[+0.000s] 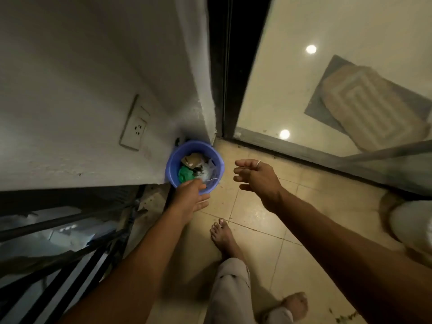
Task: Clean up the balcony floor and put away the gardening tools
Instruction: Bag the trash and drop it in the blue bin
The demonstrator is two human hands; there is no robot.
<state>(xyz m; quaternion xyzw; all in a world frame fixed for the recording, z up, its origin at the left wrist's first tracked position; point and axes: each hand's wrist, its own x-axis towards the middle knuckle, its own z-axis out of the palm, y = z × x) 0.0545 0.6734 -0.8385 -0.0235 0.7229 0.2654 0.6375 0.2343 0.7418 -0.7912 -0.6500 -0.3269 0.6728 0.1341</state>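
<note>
Round blue plastic bucket sits on the beige tiled balcony floor, far left, tucked into the corner against the white wall. Inside it: brown cardboard scrap at the far side, crumpled green plastic on the left, crinkled whitish plastic bag on the right. A small dark item sits among them, too blurred to identify.

Left hand is over the bucket's near rim, grip spread, fingers straight, nothing in it; it hides that part of the rim. Right hand is in the air just right of the bucket, grip spread, fingers loosely bent, holding nothing.

Dark soil crumbs lie on the floor near right, with more along the sliding glass door track. A pale blurred object is cut off at the right edge, unidentifiable. Black railing at near left is partly out of frame.
</note>
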